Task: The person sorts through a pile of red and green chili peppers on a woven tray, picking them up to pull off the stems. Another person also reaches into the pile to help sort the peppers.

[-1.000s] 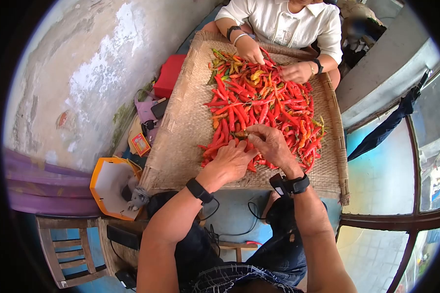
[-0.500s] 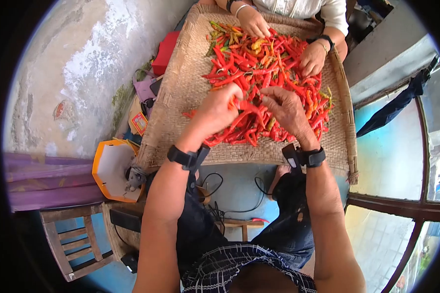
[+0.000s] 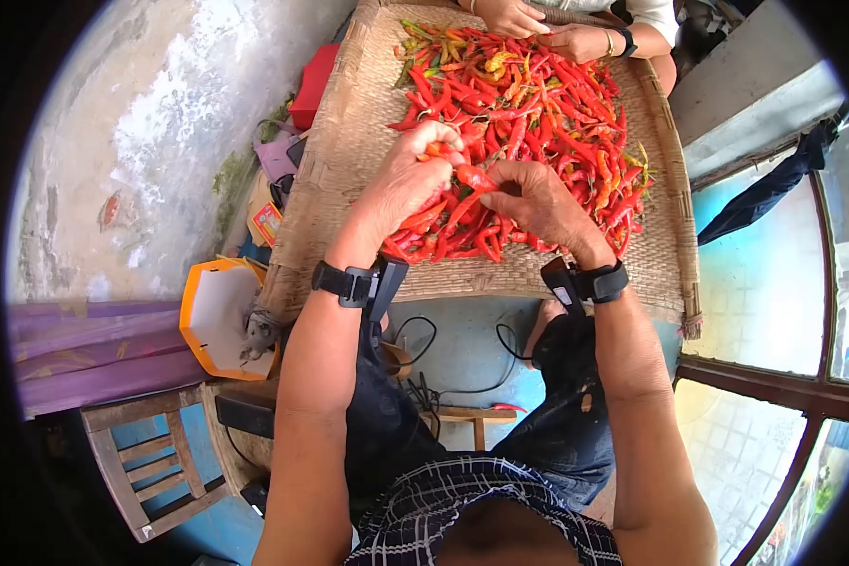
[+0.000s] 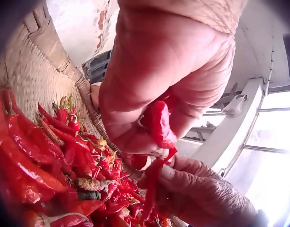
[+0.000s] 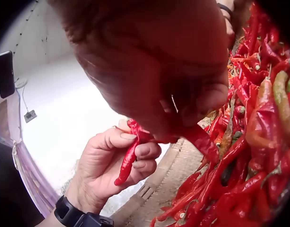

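Observation:
Both hands are raised close together above a heap of red chilies [image 3: 538, 123] on a woven tray [image 3: 335, 179]. My left hand [image 3: 407, 184] grips a red chili [image 5: 127, 163] in curled fingers, its tip hanging below them in the right wrist view. Close beside it, my right hand [image 3: 545, 208] pinches another chili [image 4: 153, 187] between thumb and fingers. A red chili [image 3: 474, 178] shows between the two hands. The right palm is dark in the right wrist view, and its fingertips are partly hidden there.
Across the tray, another person's hands [image 3: 538, 28] meet over its far edge. Some yellow and green chilies [image 3: 429, 52] lie at the far left of the heap. An orange-edged box [image 3: 219, 321] and a wooden chair [image 3: 156, 462] stand to the left, a window [image 3: 759, 292] to the right.
My hands have risen from the near side of the heap, and the left now holds a chili. The other person's hands have come together at the far edge. The head view has shifted.

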A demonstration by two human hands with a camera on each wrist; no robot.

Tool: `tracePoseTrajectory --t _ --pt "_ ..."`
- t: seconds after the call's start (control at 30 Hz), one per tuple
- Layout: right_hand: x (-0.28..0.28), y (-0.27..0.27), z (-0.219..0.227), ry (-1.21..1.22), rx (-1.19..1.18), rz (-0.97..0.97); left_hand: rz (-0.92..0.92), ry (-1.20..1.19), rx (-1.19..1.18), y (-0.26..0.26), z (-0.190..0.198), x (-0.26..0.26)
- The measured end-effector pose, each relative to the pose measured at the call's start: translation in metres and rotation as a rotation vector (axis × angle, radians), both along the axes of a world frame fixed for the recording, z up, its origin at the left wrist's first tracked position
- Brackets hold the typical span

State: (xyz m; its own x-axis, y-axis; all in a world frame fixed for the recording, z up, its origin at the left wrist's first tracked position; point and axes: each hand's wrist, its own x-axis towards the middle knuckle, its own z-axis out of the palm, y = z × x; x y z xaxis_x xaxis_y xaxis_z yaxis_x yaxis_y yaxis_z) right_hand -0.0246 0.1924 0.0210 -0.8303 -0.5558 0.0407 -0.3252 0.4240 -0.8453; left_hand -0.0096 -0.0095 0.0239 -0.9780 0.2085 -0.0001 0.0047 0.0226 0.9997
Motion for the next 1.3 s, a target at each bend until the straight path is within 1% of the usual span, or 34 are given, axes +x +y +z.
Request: tracePoseTrajectory --t 0.03,0.07,0.1,0.17,0.2,0.23,0.27,0.3,0.33,0.37,0.4,0.43,0.47,0.5,0.53,0.57,0.63,0.67,0.7,0.73,0.77,0.8,0.83,0.87,0.9,0.93,0.97,1.03,1.1,1.17,1.23,1.27,1.3 --pt "-0.001 0.003 0.001 -0.086 0.031 0.08 0.002 -0.002 -0.001 -0.003 0.001 0.0" --pt "-0.003 0.007 -0.001 -0.18 0.109 0.083 0.033 -0.036 0.012 -0.007 0.002 0.0" --pt "-0.004 0.011 0.001 -0.183 0.108 0.084 0.063 -0.068 0.024 -0.01 0.003 0.0" --pt "-0.009 0.02 0.007 -0.156 0.178 0.112 0.065 -0.057 -0.006 -0.012 0.003 -0.001" --pt "-0.012 0.025 0.005 -0.148 0.113 0.049 0.049 -0.06 -0.001 -0.012 0.004 0.0" --pt "-0.019 0.03 0.004 -0.149 0.113 0.05 0.032 -0.062 0.005 -0.012 0.006 0.001" --pt "-0.027 0.034 0.004 -0.182 -0.12 -0.101 0.033 -0.065 0.005 -0.012 0.007 0.001" --pt "-0.029 0.034 0.008 -0.213 -0.354 -0.254 -0.021 -0.086 0.028 -0.011 0.007 0.002" --pt "-0.029 0.032 0.009 -0.213 -0.355 -0.255 -0.075 -0.104 0.051 -0.009 0.009 0.002" --pt "-0.029 0.029 0.011 -0.115 -0.382 -0.33 -0.077 -0.104 0.049 -0.007 0.012 0.004" --pt "-0.028 0.025 0.012 -0.017 -0.407 -0.406 -0.143 -0.094 0.032 -0.003 0.015 0.007" --pt "-0.027 0.022 0.008 -0.02 -0.408 -0.41 -0.209 -0.085 0.015 0.0 0.016 0.009" --pt "-0.024 0.018 0.002 0.16 -0.278 -0.255 -0.256 -0.067 -0.021 0.0 0.013 0.01" --pt "-0.019 0.011 0.0 0.335 -0.144 -0.099 -0.261 -0.074 -0.022 0.002 0.013 0.012" --pt "-0.012 0.005 -0.001 0.301 -0.199 -0.007 -0.286 -0.098 -0.056 0.004 0.016 0.013" --pt "-0.009 0.004 0.003 0.297 -0.199 -0.01 -0.311 -0.121 -0.09 0.005 0.017 0.014" --pt "-0.005 0.004 0.011 -0.107 -0.036 0.163 -0.327 -0.099 -0.133 0.006 0.017 0.015" --pt "-0.006 0.005 0.009 -0.14 -0.118 0.176 -0.302 -0.105 -0.134 0.006 0.018 0.018" --pt "-0.007 0.007 0.009 -0.141 -0.119 0.175 -0.276 -0.109 -0.135 0.006 0.019 0.019" --pt "-0.009 0.011 0.009 -0.168 -0.026 0.186 -0.276 -0.11 -0.136 0.004 0.017 0.018" --pt "-0.012 0.016 0.009 -0.195 0.066 0.198 -0.231 -0.073 -0.181 0.0 0.013 0.015" --pt "-0.016 0.022 0.007 -0.196 0.065 0.198 -0.185 -0.036 -0.226 -0.004 0.009 0.012" --pt "-0.021 0.03 0.005 -0.137 0.087 0.137 -0.185 -0.037 -0.227 -0.007 0.002 0.008" --pt "-0.026 0.037 0.003 -0.078 0.112 0.076 -0.096 0.005 -0.224 -0.01 -0.006 0.004" --pt "-0.027 0.037 0.007 -0.019 0.136 0.015 -0.006 0.047 -0.221 -0.009 -0.005 0.004" --pt "-0.024 0.038 0.018 -0.194 -0.038 -0.152 0.004 -0.047 -0.154 -0.01 0.0 0.005" --pt "-0.027 0.035 0.016 -0.195 -0.038 -0.151 0.005 -0.049 -0.153 -0.009 -0.001 0.004" --pt "-0.031 0.023 0.013 0.138 -0.482 -0.44 -0.067 -0.133 0.144 -0.009 -0.001 0.002" --pt "-0.024 0.015 0.009 0.129 -0.483 -0.417 -0.084 -0.15 0.186 -0.005 0.005 0.006" --pt "-0.016 0.007 -0.005 0.163 -0.2 -0.085 -0.11 -0.166 0.23 0.001 0.007 0.01" --pt "-0.002 -0.008 -0.005 0.08 -0.204 0.109 -0.15 -0.165 0.238 0.006 0.004 0.011" --pt "0.001 -0.009 -0.004 -0.004 -0.135 0.098 -0.154 -0.118 0.186 0.007 0.004 0.012" --pt "0.004 -0.01 -0.001 -0.084 -0.065 0.085 -0.156 -0.142 0.202 0.005 0.0 0.011"
